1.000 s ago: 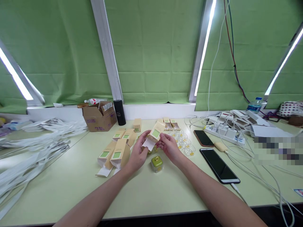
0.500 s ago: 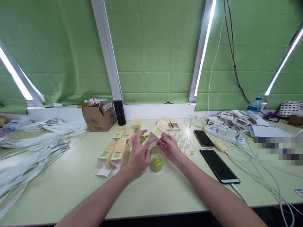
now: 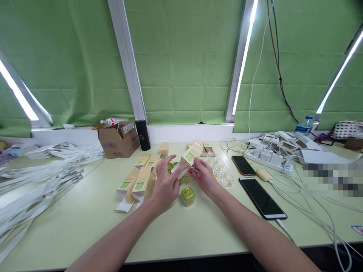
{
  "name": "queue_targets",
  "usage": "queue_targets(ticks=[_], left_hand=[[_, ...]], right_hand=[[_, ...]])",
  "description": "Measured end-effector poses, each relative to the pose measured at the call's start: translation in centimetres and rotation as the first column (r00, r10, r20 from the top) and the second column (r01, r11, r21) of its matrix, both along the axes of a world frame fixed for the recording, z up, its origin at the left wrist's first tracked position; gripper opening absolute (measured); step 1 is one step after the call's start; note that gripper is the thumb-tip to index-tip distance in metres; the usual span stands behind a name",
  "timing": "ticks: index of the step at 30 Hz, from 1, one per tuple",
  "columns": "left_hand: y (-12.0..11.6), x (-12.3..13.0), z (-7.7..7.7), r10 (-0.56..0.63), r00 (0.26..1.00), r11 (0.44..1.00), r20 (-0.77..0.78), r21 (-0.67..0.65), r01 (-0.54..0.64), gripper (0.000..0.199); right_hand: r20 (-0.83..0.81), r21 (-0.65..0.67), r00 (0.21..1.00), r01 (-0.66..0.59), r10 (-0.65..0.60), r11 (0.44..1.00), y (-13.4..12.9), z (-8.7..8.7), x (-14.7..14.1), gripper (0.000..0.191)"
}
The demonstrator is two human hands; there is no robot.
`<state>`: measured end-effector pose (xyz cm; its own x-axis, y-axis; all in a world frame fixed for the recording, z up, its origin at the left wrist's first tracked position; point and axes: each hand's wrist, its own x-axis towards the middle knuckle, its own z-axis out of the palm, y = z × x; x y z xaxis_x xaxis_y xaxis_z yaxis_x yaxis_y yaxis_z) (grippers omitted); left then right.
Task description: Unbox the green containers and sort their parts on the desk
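Observation:
Between my hands, a small beige carton [image 3: 193, 150] with a green window is tilted above the table, its white flap toward my left hand. My left hand [image 3: 167, 183] has its fingers at the flap, index finger raised. My right hand [image 3: 203, 175] pinches the carton's lower right side. Just below them on the table stands a clear square container with a green lid [image 3: 188, 195]. More green lids [image 3: 171, 166] are partly hidden behind my left hand. Beige cartons [image 3: 144, 179] lie to the left, some with open flaps. Clear containers [image 3: 222, 172] sit right of my right hand.
A brown cardboard box [image 3: 119, 142] and a black cylinder [image 3: 143, 135] stand at the back left. White strips [image 3: 36, 189] spread over the left side. Two phones [image 3: 262, 198], cables and a power strip [image 3: 269, 162] lie on the right. More cartons [image 3: 208, 148] are behind.
Both hands and the carton keep nearly the same places; the carton and the fingers have shifted only very slightly.

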<state>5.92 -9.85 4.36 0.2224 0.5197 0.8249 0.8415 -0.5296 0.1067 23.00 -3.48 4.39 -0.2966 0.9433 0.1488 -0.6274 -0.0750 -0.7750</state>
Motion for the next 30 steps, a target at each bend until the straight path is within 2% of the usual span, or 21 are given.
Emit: queue_targets(ticks=[5, 11, 14, 17, 21, 26, 30], left_hand=[[-0.21, 0.23, 0.09, 0.060, 0.998, 0.998, 0.004, 0.013, -0.060, 0.067], [-0.08, 0.38, 0.00, 0.071, 0.996, 0.997, 0.052, 0.022, -0.072, 0.073], [0.07, 0.39, -0.16, 0.022, 0.995, 1.000, 0.101, 0.009, -0.023, 0.065], [0.22, 0.28, -0.22, -0.042, 0.982, 0.999, 0.185, 0.019, 0.039, 0.048], [0.43, 0.08, -0.06, -0.052, 0.964, 0.998, 0.262, 0.060, 0.037, 0.026], [0.38, 0.14, 0.29, -0.028, 0.970, 0.999, 0.242, 0.048, 0.017, 0.022], [0.13, 0.29, 0.40, -0.069, 0.969, 0.997, 0.238, 0.052, 0.059, 0.015]], right_hand=[[-0.017, -0.019, 1.000, 0.017, -0.018, 1.000, 0.12, -0.18, 0.00, 0.051], [-0.021, -0.022, 0.999, 0.043, -0.044, 0.999, 0.29, -0.21, 0.00, 0.049], [-0.013, -0.016, 1.000, 0.026, -0.026, 1.000, 0.12, -0.14, -0.10, 0.050], [-0.016, -0.019, 1.000, 0.008, -0.008, 1.000, -0.20, 0.02, -0.22, 0.051], [0.003, 0.006, 1.000, -0.003, 0.003, 1.000, -0.60, 0.17, -0.37, 0.051], [0.017, 0.043, 1.000, -0.002, 0.001, 0.999, -0.63, 0.06, -0.54, 0.054], [0.039, 0.062, 0.999, 0.016, -0.019, 0.998, -0.36, -0.10, -0.49, 0.055]])
